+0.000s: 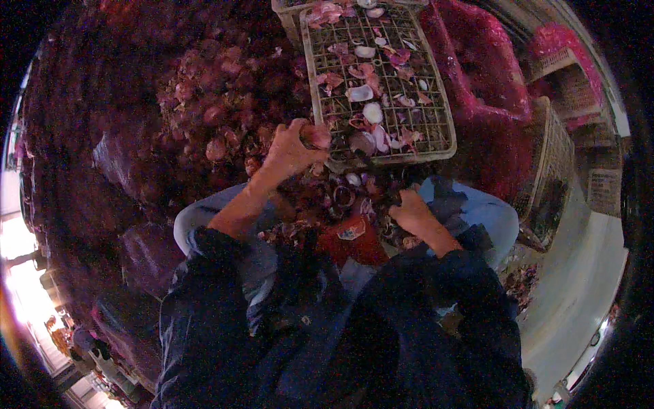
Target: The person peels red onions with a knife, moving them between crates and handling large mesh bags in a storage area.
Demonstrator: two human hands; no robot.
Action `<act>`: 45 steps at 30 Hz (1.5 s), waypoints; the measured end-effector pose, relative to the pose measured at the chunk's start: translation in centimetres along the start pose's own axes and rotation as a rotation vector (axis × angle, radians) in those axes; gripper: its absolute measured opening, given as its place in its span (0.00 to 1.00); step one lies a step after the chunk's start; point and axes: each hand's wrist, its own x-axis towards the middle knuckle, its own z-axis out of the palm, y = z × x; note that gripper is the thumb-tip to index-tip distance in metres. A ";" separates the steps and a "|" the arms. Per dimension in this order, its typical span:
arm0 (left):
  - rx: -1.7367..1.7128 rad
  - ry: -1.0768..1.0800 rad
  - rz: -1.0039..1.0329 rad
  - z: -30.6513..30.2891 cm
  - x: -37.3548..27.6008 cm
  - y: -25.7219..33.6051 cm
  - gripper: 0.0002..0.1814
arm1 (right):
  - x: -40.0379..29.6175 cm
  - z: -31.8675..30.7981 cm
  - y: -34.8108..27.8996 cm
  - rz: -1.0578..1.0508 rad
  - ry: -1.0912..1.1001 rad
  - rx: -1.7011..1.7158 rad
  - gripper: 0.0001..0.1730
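My left hand (294, 151) grips a red onion (317, 136) at the near left corner of an upturned plastic crate (448, 120). Cut onion ends (373, 112) and papery skins (364, 74) lie scattered over the crate's grid. My right hand (415, 212) is curled, low and right of the crate's near edge, by my right knee. Its fingertips lie in shadow, and whether they hold anything is unclear. Between my knees are onion scraps (343, 195) and a red object (357, 240) with a pale printed patch.
A large heap of red onions (214, 112) fills the left side. Dark sacks (148, 250) lie nearer on that side. Red mesh sacking (470, 97) stands right of the crate. Farther right are a pale slatted crate (549, 153) and a light floor strip (577, 276).
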 end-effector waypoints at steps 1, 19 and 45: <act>0.021 0.023 0.001 0.6 -0.8 0.6 0.49 | -0.1 -0.3 -0.4 0.010 0.018 0.076 0.28; -0.040 0.085 0.064 4.1 -6.1 5.3 0.58 | -3.7 -0.5 -6.1 -0.038 0.074 0.415 0.23; -0.037 0.200 0.111 7.5 -5.8 6.4 0.51 | -4.2 2.9 -5.5 -0.150 0.345 0.261 0.22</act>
